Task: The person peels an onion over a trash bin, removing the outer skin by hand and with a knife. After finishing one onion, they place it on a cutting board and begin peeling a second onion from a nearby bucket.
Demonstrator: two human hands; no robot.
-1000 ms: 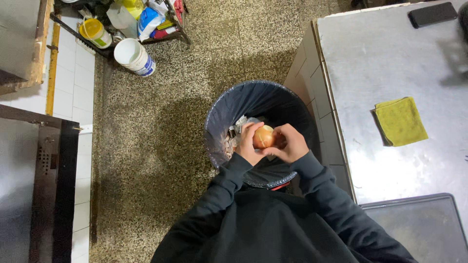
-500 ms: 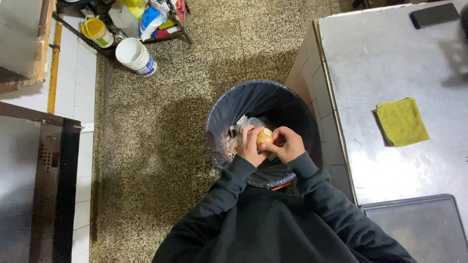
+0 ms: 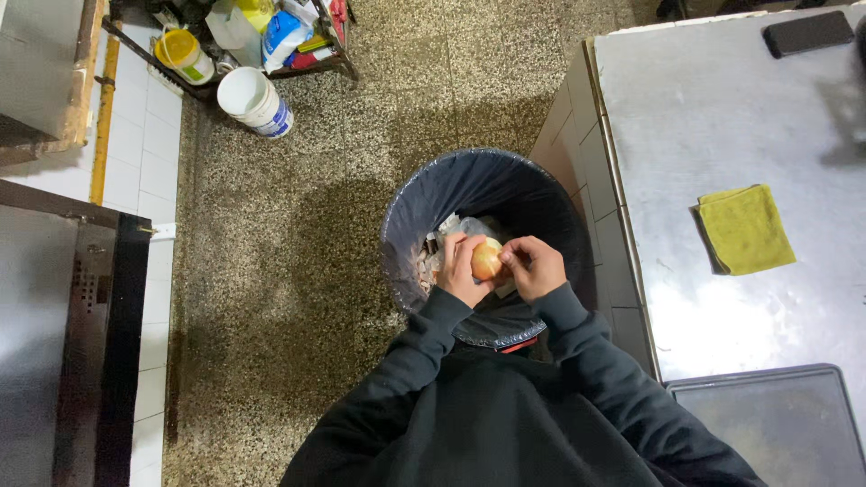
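Onion (image 3: 486, 260) gripped in left hand (image 3: 462, 268) over lined bin (image 3: 410, 216); right hand (image 3: 534, 267) fingers pinching, prob. at skin. Could slip into rubbish if peel tears free & grip loosens.

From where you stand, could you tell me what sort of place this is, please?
Probably a working kitchen: a steel counter with a yellow cloth, a lined bin on a speckled floor, and both hands peeling an onion over it.
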